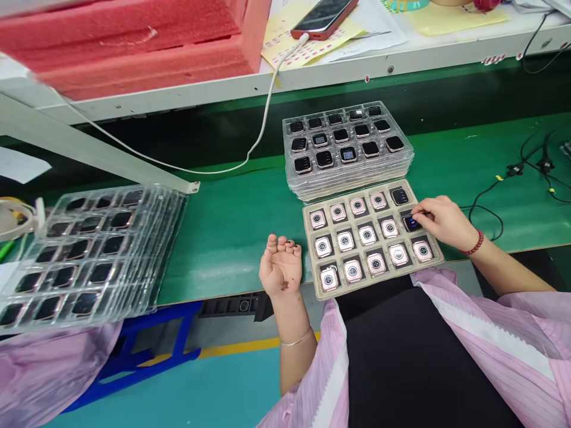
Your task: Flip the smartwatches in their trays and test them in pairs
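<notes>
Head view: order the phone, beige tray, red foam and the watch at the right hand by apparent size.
1. Red foam, cut off by the frame
2. Beige tray
3. Phone
4. Watch at the right hand, partly covered

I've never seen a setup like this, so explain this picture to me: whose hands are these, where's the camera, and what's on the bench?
There's no machine here, just one person's two bare hands. The single view comes from a camera worn on that person's head, looking forward and down.

On the green bench are a clear stack of trays, another stack at the picture's left, and, nearest the person, a beige tray. The beige tray holds watches, most with their backs up.

The right hand has its fingers at a watch showing a blue glow; whether it's gripped is hard to tell. The left hand is palm up, holding nothing visible.
</notes>
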The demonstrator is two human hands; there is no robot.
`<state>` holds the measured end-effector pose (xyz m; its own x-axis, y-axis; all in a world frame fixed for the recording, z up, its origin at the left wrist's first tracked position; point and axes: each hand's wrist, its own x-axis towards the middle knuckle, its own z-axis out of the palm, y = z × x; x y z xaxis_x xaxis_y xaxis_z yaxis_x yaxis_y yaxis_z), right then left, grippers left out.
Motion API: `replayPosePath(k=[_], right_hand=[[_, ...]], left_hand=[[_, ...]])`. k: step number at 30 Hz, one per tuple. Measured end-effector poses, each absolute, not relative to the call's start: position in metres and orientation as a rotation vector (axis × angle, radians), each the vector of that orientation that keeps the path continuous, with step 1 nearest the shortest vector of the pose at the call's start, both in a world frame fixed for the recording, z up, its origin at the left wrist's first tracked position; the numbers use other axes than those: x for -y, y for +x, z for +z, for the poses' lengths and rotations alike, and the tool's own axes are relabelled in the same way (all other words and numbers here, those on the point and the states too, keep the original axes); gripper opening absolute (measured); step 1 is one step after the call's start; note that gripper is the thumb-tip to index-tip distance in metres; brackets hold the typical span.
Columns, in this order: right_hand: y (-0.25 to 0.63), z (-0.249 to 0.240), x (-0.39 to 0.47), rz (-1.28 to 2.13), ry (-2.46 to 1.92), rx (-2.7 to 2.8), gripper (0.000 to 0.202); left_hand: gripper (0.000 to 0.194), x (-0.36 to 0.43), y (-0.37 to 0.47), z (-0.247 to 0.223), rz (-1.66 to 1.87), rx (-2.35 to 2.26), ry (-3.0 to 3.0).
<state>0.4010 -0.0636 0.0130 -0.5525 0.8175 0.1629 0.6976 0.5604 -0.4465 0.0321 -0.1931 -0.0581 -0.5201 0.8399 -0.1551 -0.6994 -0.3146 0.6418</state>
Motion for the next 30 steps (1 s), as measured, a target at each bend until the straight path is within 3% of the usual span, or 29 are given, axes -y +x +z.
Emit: replayPosePath(k=[5,11,18,24,30], right_hand=[[0.375,0.011,0.082,0.374,-1.052,2.66,0.024],[0.376,0.013,0.07,0.624,-1.126,2.507,0.028],[0.379,0.008,0.056,0.561,-1.172,2.657,0.034],[0.377,0.014,0.05,0.765,-1.083,2.591,0.025],[0.375,0.012,0.046,0.649,-1.129,2.657,0.03]], left_hand=[[0.021,0.193,0.032,-0.058,1.973,-0.807,0.222],[0.018,0.193,0.033,-0.057,1.971,-0.828,0.231],[0.016,0.194,0.033,-0.058,1.972,-0.852,0.229],[0.015,0.193,0.034,-0.055,1.973,-0.877,0.171],[0.019,0.194,0.033,-0.058,1.966,-0.856,0.222]])
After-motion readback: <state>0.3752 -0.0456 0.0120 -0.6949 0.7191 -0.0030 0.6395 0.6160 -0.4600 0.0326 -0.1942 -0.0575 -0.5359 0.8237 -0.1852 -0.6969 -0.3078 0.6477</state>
